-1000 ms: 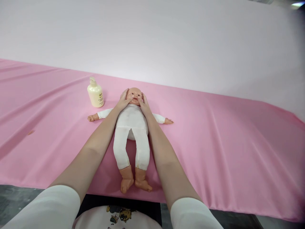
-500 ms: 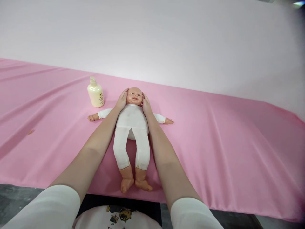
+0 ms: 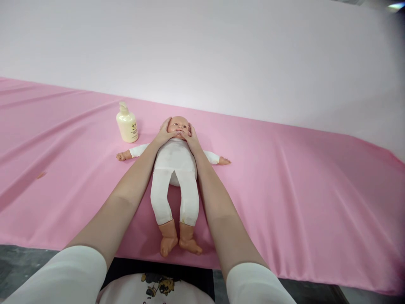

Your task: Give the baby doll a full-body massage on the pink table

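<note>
A baby doll [image 3: 175, 157] with a white cloth body lies on its back, feet toward me and arms spread wide. My left hand [image 3: 163, 132] cups the left side of its head, and my right hand [image 3: 192, 136] cups the right side. Both thumbs rest on the doll's chin just below the mouth, their tips nearly meeting. The other fingers curve up along the cheeks and sides of the head, partly hidden from view.
A pale yellow pump bottle [image 3: 127, 126] stands beyond the doll's outstretched arm on the left. Pink cloth [image 3: 268, 181] with soft folds covers the table. Behind it rises a white wall [image 3: 221, 55].
Both thumbs have moved inward from the sides of the doll's head onto its chin. The palms and fingers keep their place at the head; doll and bottle have not moved.
</note>
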Available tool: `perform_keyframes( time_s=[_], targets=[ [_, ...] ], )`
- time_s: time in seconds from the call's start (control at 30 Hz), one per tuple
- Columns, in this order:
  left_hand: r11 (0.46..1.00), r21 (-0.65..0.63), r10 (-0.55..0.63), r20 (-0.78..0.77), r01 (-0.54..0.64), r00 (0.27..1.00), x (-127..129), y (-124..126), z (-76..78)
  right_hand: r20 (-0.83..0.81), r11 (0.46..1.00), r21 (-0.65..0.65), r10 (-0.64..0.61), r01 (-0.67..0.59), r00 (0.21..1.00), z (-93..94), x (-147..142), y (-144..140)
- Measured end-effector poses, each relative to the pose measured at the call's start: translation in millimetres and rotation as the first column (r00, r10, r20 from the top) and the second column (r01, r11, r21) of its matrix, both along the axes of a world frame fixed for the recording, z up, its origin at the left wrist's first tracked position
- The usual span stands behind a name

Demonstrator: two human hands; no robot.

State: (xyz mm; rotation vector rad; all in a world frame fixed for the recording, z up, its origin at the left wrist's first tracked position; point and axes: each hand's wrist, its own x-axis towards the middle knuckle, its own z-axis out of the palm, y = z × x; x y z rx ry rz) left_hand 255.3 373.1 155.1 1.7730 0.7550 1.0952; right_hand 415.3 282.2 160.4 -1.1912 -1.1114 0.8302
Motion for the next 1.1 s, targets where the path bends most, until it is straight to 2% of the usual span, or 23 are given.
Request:
perform_keyframes(
  time_s=[0.2,0.4,0.7,0.93,1.1],
  targets=[
    [1.000,-0.011,-0.014,-0.024,0.014,1.000,-1,0,1.0,-0.041,0.999,0.006,0.040,-0.039,0.998,2.3,2,-4],
    [0.998,-0.036,-0.046,-0.021,0.045,0.999,-4,0,1.7,-0.062,0.998,0.010,0.060,-0.059,0.996,-3.2,5,0],
    [0.995,-0.070,-0.068,0.093,0.075,0.993,2,12,-7.2,-0.158,0.997,-0.020,0.073,-0.077,0.985,-6.3,5,5],
    [0.985,-0.164,-0.019,0.167,0.047,0.986,6,12,3.0,-0.179,0.997,-0.067,0.012,-0.025,0.984,-11.3,7,11],
    [0.983,-0.177,-0.017,0.172,0.048,0.985,3,2,12.1,-0.208,0.999,-0.038,-0.003,-0.005,0.978,-12.2,6,12]
  ],
)
